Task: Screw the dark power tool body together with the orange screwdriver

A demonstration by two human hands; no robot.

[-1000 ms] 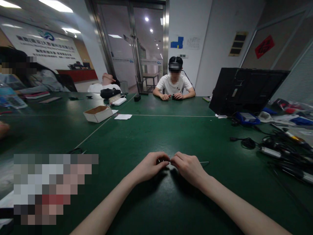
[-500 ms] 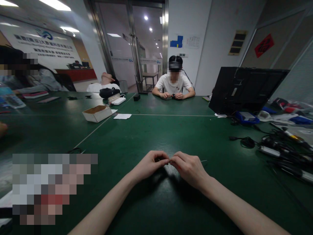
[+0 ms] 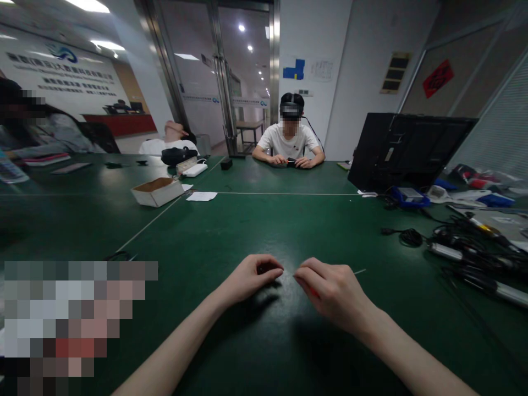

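Green tabletop spreads beneath both forearms, dark and faintly glossy. Above it the right hand is closed, fingers and thumb pinched around a thin pale rod, most of which the hand hides; a red patch shows under the fingers (whether it belongs to the rod, I cannot tell). The rod's visible end sticks out beyond the knuckles, pointing right and slightly away from the wearer, its long axis running nearly crosswise. Just beside, across a small gap, the left hand curls with thumb and fingertips close together; its shaded hollow makes it impossible to tell whether anything is held. Farther out, a white open box stands to the left, black cables lie to the right before a black monitor, and pixelation masks the lower left corner. Opposite sits a person in a white shirt, face blurred.
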